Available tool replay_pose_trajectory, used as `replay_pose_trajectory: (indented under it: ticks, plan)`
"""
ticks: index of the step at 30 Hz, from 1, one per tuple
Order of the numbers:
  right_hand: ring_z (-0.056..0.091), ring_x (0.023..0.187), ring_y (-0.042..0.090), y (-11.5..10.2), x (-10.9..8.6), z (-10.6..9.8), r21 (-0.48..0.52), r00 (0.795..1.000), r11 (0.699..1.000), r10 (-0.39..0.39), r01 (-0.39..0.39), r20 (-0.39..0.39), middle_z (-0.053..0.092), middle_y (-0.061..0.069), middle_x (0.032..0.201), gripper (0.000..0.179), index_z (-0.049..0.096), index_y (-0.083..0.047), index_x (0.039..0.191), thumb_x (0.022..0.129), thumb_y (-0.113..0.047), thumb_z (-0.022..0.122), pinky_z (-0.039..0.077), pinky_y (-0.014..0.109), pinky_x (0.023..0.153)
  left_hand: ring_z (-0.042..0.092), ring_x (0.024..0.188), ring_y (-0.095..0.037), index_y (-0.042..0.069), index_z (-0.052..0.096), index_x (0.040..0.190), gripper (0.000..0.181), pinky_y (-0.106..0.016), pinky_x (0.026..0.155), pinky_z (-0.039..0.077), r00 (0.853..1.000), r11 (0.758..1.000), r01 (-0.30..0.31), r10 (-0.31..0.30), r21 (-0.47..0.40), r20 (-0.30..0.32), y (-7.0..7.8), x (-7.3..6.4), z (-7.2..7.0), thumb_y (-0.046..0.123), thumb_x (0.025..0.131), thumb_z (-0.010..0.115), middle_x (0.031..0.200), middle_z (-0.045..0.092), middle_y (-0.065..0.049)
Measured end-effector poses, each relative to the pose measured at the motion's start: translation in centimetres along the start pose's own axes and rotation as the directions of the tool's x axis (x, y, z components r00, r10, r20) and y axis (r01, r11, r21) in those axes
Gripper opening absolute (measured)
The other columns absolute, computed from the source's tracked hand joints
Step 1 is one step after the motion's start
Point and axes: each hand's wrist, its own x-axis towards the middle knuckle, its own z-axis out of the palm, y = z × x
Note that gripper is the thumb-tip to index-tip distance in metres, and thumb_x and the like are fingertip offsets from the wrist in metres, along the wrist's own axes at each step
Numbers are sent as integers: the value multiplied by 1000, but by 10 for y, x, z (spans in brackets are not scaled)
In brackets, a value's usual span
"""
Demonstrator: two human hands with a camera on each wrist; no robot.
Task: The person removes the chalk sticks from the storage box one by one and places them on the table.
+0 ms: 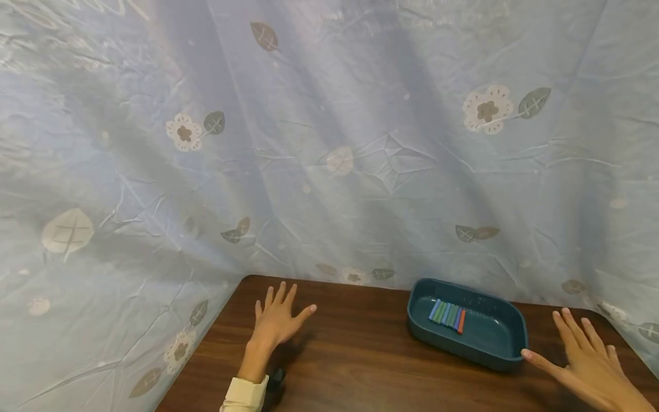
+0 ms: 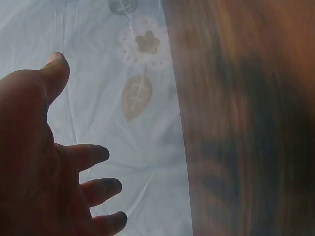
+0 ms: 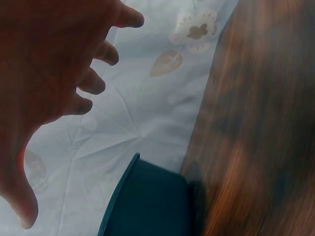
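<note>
A dark teal rectangular tray [image 1: 494, 355] stands toward the back right of the brown table. In its left part lies a row of several short coloured sticks [image 1: 447, 316], side by side, in blue, green and, at the right end, red. My right hand [image 1: 592, 366] is over the table just right of the tray, fingers spread, with the thumb tip right at the tray's near right corner in the head view. My left hand [image 1: 276, 321] hovers over the left part of the table, fingers spread and nothing in it. The tray's end [image 3: 152, 201] shows below the right hand in the right wrist view.
The wood-grain table [image 1: 355, 366] has rounded back corners. Behind it and at its left side hangs a pale, creased sheet [image 1: 329, 217] printed with flowers and leaves. A small dark object [image 1: 277, 377] shows beside the left cuff.
</note>
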Motion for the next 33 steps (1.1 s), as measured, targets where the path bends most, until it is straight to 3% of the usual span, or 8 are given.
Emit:
replay_pose_trajectory:
  ticks: [5,11,15,18,21,27,33]
  plan:
    - [-30,149,65,-9,7,-2,14,998,998,-57,57,-12,-24,38,167,121,-13,8,166,103,-71,54,-13,95,102,15,164,-54,14,32,170,95,-83,125,14,999,999,-21,23,-51,39,8,6,5,77,101,49,178,22,-21]
    - [-29,153,61,-18,8,-3,71,988,986,-148,150,-37,-21,41,168,116,-12,11,165,106,-62,57,-20,84,115,18,163,-54,13,33,170,93,-82,125,19,996,993,-47,55,-110,69,20,9,15,75,103,48,177,24,-22]
    - [-19,157,62,-24,7,-5,102,985,980,-167,171,-41,-18,36,172,114,-13,4,168,106,-59,60,1,92,112,20,162,-55,12,34,169,92,-81,124,22,994,989,-65,77,-135,83,28,12,20,74,104,49,176,26,-23]
    - [-1,156,68,-30,8,-5,93,982,978,-184,187,-46,-10,35,175,114,-10,-1,170,104,-57,64,21,92,105,22,161,-55,11,34,169,92,-80,125,24,992,986,-75,89,-146,93,34,14,24,75,103,48,176,26,-23]
    - [16,150,70,-37,9,-5,81,979,976,-200,203,-45,0,37,175,113,-5,-4,172,103,-57,67,31,89,98,24,161,-55,10,34,169,92,-79,124,27,989,984,-89,106,-155,99,40,15,27,75,104,47,175,28,-23]
    - [35,142,68,-47,13,-6,70,980,977,-197,199,-31,12,38,174,109,2,-8,173,102,-60,66,38,87,96,27,160,-53,9,34,168,92,-76,123,32,985,975,-113,135,-193,107,52,18,35,74,104,47,175,29,-24]
    - [33,144,68,-52,17,-5,101,976,971,-215,216,-15,16,38,173,107,4,-4,173,103,-58,66,38,85,97,28,161,-51,10,32,170,92,-72,126,32,979,965,-137,166,-225,115,64,21,42,74,105,45,176,28,-21]
